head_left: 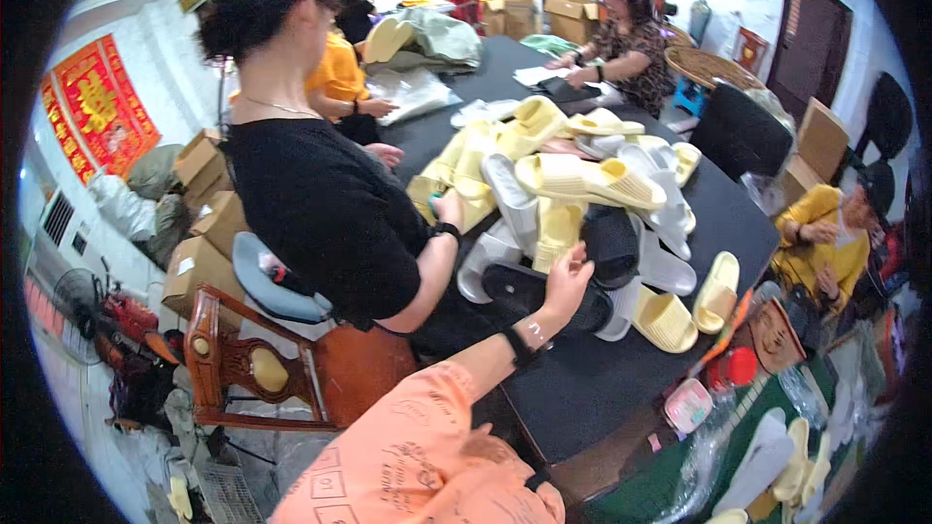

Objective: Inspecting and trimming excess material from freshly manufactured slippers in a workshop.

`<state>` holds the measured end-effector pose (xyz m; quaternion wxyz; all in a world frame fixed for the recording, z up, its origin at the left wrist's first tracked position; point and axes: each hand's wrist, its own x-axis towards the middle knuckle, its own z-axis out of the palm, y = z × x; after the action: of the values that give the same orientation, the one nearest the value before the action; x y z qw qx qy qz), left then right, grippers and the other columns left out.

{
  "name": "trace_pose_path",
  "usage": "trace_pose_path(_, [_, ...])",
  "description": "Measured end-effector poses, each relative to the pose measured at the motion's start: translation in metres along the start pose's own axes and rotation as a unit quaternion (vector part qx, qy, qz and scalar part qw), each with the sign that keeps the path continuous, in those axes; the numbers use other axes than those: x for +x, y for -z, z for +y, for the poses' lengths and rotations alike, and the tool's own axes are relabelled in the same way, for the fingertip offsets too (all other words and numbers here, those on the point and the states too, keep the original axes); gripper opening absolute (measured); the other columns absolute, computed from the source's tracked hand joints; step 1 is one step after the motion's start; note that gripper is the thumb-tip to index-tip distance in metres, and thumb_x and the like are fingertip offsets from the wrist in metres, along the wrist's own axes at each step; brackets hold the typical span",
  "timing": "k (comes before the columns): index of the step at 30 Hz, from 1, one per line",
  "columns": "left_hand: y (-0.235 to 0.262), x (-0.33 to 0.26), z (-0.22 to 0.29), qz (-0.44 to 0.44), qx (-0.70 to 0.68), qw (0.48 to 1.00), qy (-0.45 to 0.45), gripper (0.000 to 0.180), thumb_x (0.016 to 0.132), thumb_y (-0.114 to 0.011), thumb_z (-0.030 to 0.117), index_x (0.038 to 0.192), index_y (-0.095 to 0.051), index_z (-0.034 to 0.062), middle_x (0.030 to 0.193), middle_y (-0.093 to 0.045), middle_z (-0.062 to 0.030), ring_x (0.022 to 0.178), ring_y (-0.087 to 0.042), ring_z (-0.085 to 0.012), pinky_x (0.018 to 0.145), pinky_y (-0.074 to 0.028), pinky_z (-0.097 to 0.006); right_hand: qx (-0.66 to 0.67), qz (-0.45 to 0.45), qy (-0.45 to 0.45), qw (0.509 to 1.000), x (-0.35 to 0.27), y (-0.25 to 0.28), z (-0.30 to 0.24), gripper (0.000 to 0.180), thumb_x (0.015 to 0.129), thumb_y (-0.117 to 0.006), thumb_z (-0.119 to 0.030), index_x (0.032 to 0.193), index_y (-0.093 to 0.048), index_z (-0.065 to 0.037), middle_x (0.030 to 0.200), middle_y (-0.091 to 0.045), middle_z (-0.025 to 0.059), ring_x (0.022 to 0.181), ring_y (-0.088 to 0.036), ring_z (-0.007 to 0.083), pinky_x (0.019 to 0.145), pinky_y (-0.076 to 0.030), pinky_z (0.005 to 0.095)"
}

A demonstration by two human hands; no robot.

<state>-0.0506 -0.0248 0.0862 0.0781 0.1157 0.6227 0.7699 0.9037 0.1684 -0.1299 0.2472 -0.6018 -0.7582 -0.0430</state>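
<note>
My left hand (568,288) reaches over the heap of slippers on the black table, its fingers loosely bent and apart. Nothing shows between them; whether the fingertips touch a slipper is unclear. Under and beside that hand are a black slipper (529,285) and another black slipper (610,246). A pale yellow slipper (560,225) stands just beyond the fingers, amid several yellow and grey ones. My right hand (550,502) is low at the picture's bottom edge, partly cut off, with its fingers hidden.
A co-worker in black (320,194) stands at the left, one hand at the pile. Other people sit around the black table (592,408). A wooden chair (257,369) stands at the left. A pink container (687,406), a red lid (733,369) and more slippers (796,461) lie at the lower right.
</note>
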Motion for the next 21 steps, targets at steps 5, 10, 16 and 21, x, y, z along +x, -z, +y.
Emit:
trace_pose_path(5, [-0.013,0.091,0.028,0.243,-0.158,0.957,0.032,0.092,0.068,-0.072,0.037,0.129,-0.020,-0.0074,0.127,-0.033,-0.0253,0.113,-0.041,-0.0315,0.095,-0.033,-0.036,0.020,-0.012,-0.042,0.999,-0.005,-0.055,-0.020,0.064,0.081,-0.049,-0.042,0.129,-0.022,-0.009,0.126,-0.023,0.0251,0.112,-0.031,0.0446,0.088,-0.029,0.0569])
trace_pose_path(10, [0.052,0.163,0.018,0.368,-0.093,0.925,0.013,0.087,0.067,-0.071,0.043,0.125,-0.029,-0.0058,0.126,-0.037,-0.0264,0.113,-0.043,-0.0305,0.090,-0.038,-0.037,0.076,-0.035,-0.075,0.994,0.036,-0.087,-0.235,0.079,0.083,-0.048,-0.049,0.140,-0.010,-0.011,0.141,-0.012,0.0266,0.121,-0.025,0.0479,0.093,-0.025,0.0616])
trace_pose_path(16, [0.004,0.171,-0.006,0.193,-0.163,0.951,0.180,0.049,0.080,-0.055,0.048,0.100,-0.052,0.0025,0.087,-0.058,-0.0108,0.067,-0.057,-0.0215,0.052,-0.045,-0.032,-0.449,-0.188,-0.156,0.860,0.049,0.095,-0.395,0.062,0.087,-0.048,-0.026,0.130,-0.024,0.011,0.136,-0.023,0.0288,0.115,-0.037,0.0427,0.097,-0.028,0.0491])
trace_pose_path(21, [0.047,0.200,-0.012,0.316,-0.083,0.943,0.055,0.040,0.086,-0.051,0.039,0.093,-0.055,-0.0007,0.081,-0.060,-0.0099,0.063,-0.058,-0.0182,0.052,-0.047,-0.030,-0.100,-0.066,-0.047,0.992,0.066,-0.004,-0.350,0.049,0.087,-0.050,-0.019,0.126,-0.035,0.006,0.130,-0.035,0.0252,0.109,-0.044,0.0359,0.095,-0.034,0.0446])
